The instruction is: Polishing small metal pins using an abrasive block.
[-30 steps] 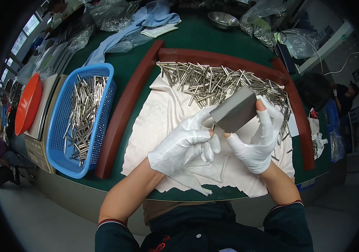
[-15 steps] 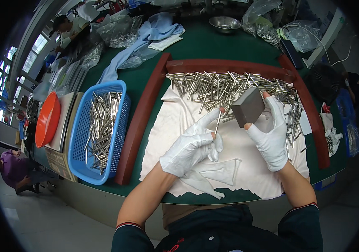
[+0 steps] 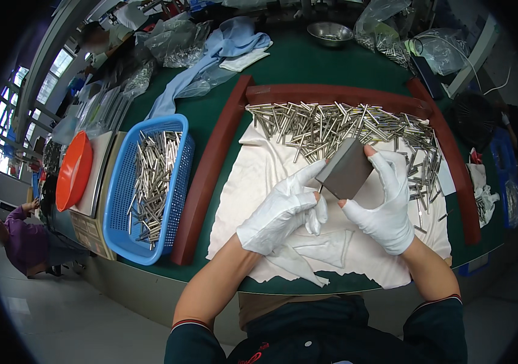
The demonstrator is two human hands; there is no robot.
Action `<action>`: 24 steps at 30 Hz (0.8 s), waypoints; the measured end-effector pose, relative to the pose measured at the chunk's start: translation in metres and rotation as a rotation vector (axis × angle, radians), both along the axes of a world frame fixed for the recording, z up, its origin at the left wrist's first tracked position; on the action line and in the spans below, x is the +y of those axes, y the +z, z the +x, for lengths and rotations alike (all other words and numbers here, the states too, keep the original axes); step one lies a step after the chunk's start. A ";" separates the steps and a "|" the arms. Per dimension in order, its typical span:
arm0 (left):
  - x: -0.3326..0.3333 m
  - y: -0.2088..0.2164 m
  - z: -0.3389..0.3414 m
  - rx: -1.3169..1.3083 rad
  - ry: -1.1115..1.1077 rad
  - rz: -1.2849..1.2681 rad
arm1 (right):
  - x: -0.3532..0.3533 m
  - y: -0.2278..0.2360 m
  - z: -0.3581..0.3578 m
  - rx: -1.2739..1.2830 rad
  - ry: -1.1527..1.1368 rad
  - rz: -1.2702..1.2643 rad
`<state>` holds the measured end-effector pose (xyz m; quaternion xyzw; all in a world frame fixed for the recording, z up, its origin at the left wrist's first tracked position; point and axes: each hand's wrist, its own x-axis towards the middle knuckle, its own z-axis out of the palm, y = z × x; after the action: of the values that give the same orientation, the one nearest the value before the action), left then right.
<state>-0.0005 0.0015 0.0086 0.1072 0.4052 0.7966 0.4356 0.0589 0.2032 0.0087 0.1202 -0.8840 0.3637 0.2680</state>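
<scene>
White-gloved hands (image 3: 386,212) hold a grey block (image 3: 349,170) and a slim metal pin (image 3: 321,188) over pale cloth (image 3: 244,188).

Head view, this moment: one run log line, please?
Left hand: white-gloved, holding slim silver metal pin | Right hand: white-gloved, holding grey rectangular block | Beyond: loose silver metal pins on pale pink cloth

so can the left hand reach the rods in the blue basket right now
Likely yes: the blue basket is open-topped, with only a red rail between, though the left hand seems to pinch a rod.
</scene>
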 end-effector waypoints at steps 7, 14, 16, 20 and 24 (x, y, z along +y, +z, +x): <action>0.001 0.001 -0.001 0.084 0.004 -0.102 | -0.003 0.004 -0.003 0.058 0.016 0.052; 0.002 0.002 0.003 0.063 0.039 -0.130 | 0.001 0.011 -0.003 -0.051 0.038 0.003; 0.008 -0.003 0.004 0.055 0.051 -0.112 | 0.005 0.010 -0.004 -0.168 0.004 -0.024; 0.009 -0.001 0.002 0.039 0.019 -0.055 | -0.002 0.006 0.000 0.129 -0.062 0.106; 0.008 0.003 0.006 0.016 0.041 -0.138 | 0.004 0.010 -0.003 -0.173 0.004 -0.019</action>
<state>0.0056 0.0097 0.0117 0.0747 0.4645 0.7749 0.4222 0.0557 0.2068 0.0190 0.0873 -0.9001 0.3817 0.1911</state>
